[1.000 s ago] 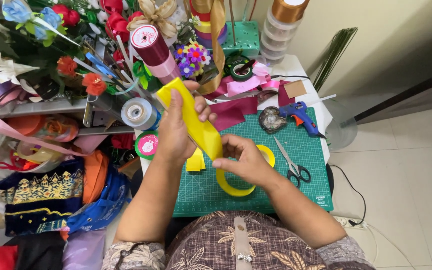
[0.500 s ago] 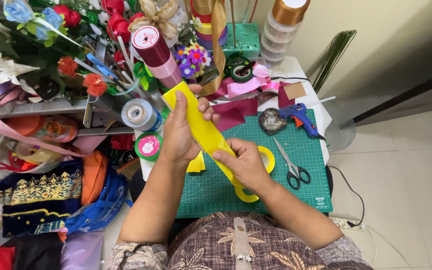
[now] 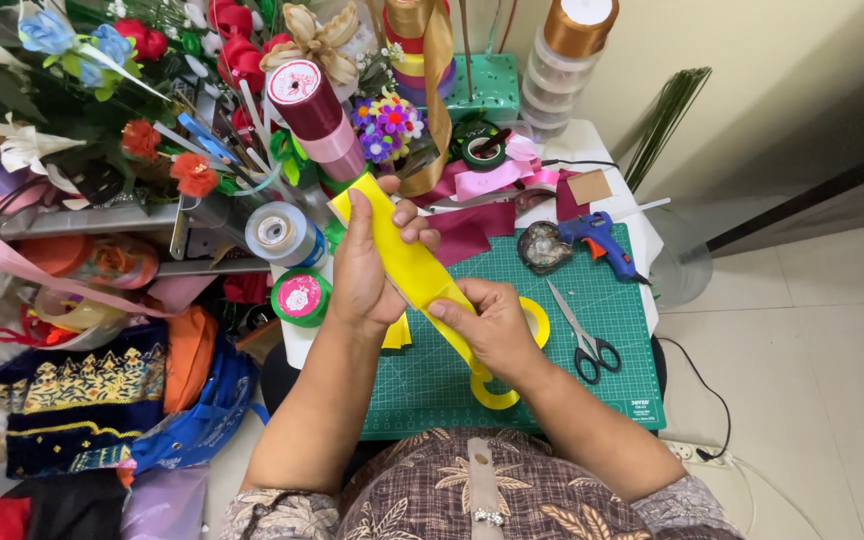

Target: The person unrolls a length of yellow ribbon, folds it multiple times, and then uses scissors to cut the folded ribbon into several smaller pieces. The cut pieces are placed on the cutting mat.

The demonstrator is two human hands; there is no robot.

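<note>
Since the earlier frames, the yellow satin ribbon [image 3: 407,262] has stayed stretched between both hands at much the same slant, while the right hand has slid only slightly along it. The left hand [image 3: 370,268] is closed around the far, upper part of the strip, thumb on its face and fingers wrapped behind, so the ribbon's cut end sticks up just past the fingertips. The right hand [image 3: 487,325] pinches the near, lower stretch between thumb and fingers, and below it the ribbon curls away in a loose loop [image 3: 492,390] that lies on the green cutting mat [image 3: 612,380]. A small folded piece of yellow ribbon [image 3: 396,332] rests on the mat just beside the left wrist. To the right of the hands, black-handled scissors [image 3: 582,335] lie on the mat, closed, and farther off a blue glue gun [image 3: 597,240] sits near the mat's far edge, next to a small dark dish [image 3: 542,247]. Maroon ribbon pieces [image 3: 472,228] lie on the far side of the hands. On the left, a grey ribbon spool [image 3: 277,233] and a pink and green spool [image 3: 300,297] sit near the table edge, with a tall maroon ribbon roll [image 3: 307,100] and artificial flowers [image 3: 382,125] behind them.
</note>
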